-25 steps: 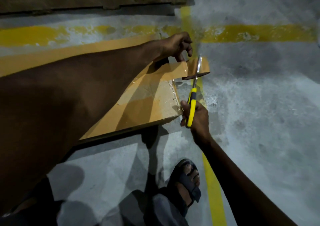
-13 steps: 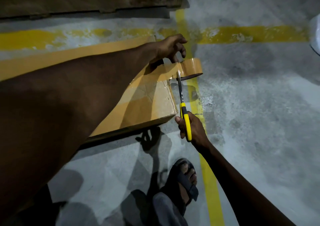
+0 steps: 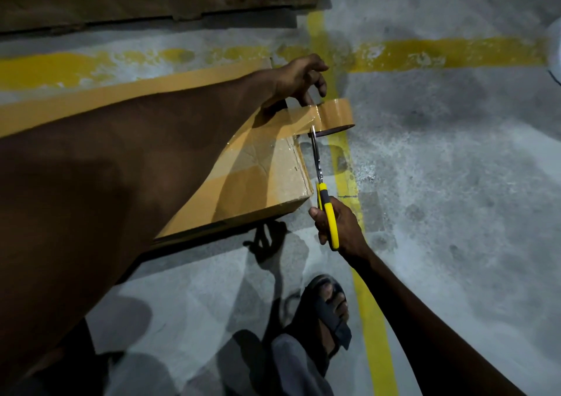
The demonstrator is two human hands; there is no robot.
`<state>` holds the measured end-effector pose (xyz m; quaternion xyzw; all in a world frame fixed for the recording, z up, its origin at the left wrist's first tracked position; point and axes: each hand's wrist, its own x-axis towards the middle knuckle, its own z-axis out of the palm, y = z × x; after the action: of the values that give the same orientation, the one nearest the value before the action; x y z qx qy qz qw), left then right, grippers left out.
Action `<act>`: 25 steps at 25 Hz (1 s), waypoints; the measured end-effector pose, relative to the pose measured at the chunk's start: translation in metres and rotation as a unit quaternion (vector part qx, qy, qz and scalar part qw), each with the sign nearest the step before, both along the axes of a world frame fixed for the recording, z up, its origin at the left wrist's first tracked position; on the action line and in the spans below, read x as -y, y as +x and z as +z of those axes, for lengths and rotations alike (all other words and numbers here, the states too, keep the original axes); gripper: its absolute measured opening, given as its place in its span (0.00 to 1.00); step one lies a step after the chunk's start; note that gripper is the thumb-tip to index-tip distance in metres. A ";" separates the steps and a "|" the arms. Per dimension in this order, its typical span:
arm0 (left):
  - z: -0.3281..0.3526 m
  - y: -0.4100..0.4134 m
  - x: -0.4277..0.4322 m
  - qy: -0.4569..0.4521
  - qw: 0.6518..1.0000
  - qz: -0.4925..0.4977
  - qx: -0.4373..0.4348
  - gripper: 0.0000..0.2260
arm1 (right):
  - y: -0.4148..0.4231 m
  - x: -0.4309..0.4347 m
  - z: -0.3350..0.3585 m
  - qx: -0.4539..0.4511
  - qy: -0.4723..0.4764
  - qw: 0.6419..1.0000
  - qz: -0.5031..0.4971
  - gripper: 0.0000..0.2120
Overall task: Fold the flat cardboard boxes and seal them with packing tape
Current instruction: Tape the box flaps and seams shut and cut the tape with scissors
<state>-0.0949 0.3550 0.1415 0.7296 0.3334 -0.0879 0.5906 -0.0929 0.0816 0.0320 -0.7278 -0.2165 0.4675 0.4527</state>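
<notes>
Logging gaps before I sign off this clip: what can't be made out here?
Head view:
- cardboard box: much of it is hidden under the left forearm.
- tape roll: its top is hidden behind the left hand.
- scissors: too dim to tell whether the blades have cut the tape.
- pale object: cut off by the right edge.

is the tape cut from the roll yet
Not cut. The tape strip runs unbroken from the box to the roll in the left hand; the scissors in the right hand reach only its near edge.
</notes>
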 end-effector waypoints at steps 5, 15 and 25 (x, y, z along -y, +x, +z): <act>-0.001 0.001 -0.001 -0.001 1.000 -0.017 -0.008 0.25 | -0.003 0.002 -0.001 -0.001 -0.005 1.000 -0.006 0.37; -0.009 0.002 -0.004 -0.018 1.000 -0.020 0.010 0.22 | 0.001 0.008 -0.005 0.008 -0.010 1.000 -0.011 0.43; -0.013 0.004 -0.006 -0.007 0.999 -0.031 0.011 0.24 | 0.009 -0.025 0.008 -0.013 0.008 1.000 0.006 0.43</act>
<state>-0.0907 0.3609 0.1290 0.7363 0.3034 -0.1006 0.5964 -0.0837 0.1064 0.0397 -0.7167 -0.2181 0.4780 0.4586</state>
